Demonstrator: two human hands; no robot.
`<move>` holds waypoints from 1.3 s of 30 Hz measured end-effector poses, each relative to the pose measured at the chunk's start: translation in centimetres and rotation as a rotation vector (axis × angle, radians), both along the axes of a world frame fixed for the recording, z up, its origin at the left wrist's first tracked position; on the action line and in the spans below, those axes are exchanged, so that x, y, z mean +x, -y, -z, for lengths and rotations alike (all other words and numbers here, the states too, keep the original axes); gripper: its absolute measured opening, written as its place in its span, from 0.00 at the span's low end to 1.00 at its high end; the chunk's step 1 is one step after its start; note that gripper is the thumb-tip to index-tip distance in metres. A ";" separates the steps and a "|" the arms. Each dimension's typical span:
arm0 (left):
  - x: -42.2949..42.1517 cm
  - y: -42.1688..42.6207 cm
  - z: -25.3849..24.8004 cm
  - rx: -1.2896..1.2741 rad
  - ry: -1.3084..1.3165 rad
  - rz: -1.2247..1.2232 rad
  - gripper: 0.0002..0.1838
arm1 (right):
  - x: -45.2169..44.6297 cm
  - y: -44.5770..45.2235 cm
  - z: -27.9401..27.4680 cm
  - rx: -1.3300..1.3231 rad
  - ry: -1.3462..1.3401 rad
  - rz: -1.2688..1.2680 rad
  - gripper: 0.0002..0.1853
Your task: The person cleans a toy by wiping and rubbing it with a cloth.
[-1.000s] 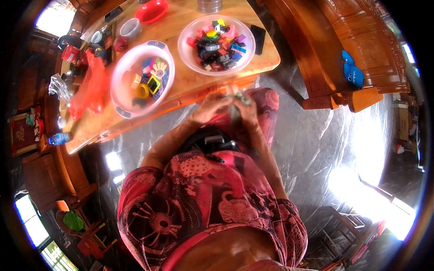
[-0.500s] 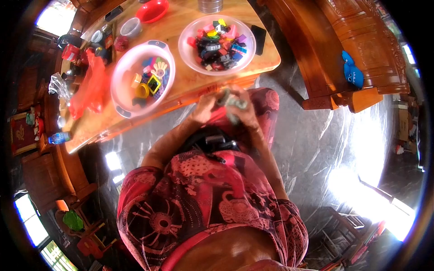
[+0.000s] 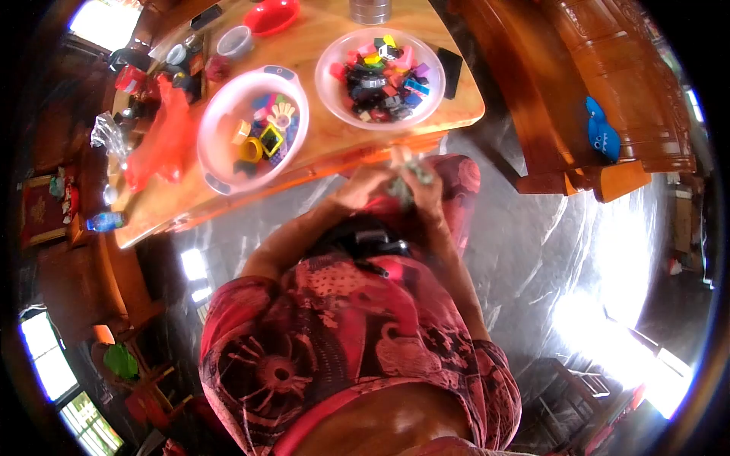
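Observation:
Over my lap, just off the table's front edge, my left hand [image 3: 363, 188] and my right hand [image 3: 426, 188] meet around a greyish-green cloth [image 3: 401, 188], blurred by motion. The right hand's fingers are wrapped round the cloth. The left hand's fingers are bent against it, smeared where they touch. On the table beyond, a round bowl [image 3: 322, 97] holds many small coloured and black pieces. To its left stands an oval tub [image 3: 213, 140] with yellow, blue and pink toys in it.
The wooden table [image 3: 334, 140] also bears a red bowl [image 3: 271, 17], a red plastic bag [image 3: 163, 144], a metal tin [image 3: 370, 11] and a dark phone-like object [image 3: 449, 73]. A wooden bench [image 3: 563, 83] with a blue toy [image 3: 602, 133] stands at the right.
The view has shifted slightly, so the table and bowls appear further right. My hands have moved against each other, and the cloth between them has changed shape.

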State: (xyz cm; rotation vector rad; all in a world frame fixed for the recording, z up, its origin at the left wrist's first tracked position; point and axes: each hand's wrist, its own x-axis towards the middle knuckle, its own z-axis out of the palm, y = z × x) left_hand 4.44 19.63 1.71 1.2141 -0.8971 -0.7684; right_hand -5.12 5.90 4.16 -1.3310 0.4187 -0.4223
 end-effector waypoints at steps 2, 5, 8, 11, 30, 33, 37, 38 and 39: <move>-0.2 0.3 0.0 0.114 -0.177 0.013 0.12 | 0.0 0.3 0.3 0.074 -0.004 -0.001 0.04; -0.2 0.6 1.1 0.204 -0.695 -0.005 0.13 | -0.1 0.2 -0.4 0.147 -0.008 -0.002 0.02; -0.2 0.8 2.7 0.147 -0.923 -0.019 0.14 | -0.5 0.1 -1.5 0.146 -0.036 -0.092 0.08; -0.8 1.2 -1.4 0.047 -1.030 -0.036 0.16 | -0.7 0.2 -1.9 0.099 0.050 -0.244 0.17; -0.4 1.1 1.5 -0.040 -0.377 -0.035 0.20 | -0.7 -0.1 -1.4 0.048 -0.135 -0.185 0.09; 0.0 1.8 -0.1 0.265 -0.950 -0.090 0.16 | -0.5 0.2 0.2 0.051 -0.100 -0.101 0.05; -0.2 1.5 -1.6 0.189 -0.856 -0.054 0.16 | -0.5 0.3 0.3 0.072 -0.108 -0.053 0.09; -0.2 1.5 -1.0 0.195 -0.862 -0.050 0.16 | -0.5 0.3 0.0 0.054 -0.118 -0.049 0.10; -0.2 1.5 -0.4 0.195 -0.861 -0.049 0.16 | -0.5 0.3 -0.2 0.053 -0.118 -0.048 0.10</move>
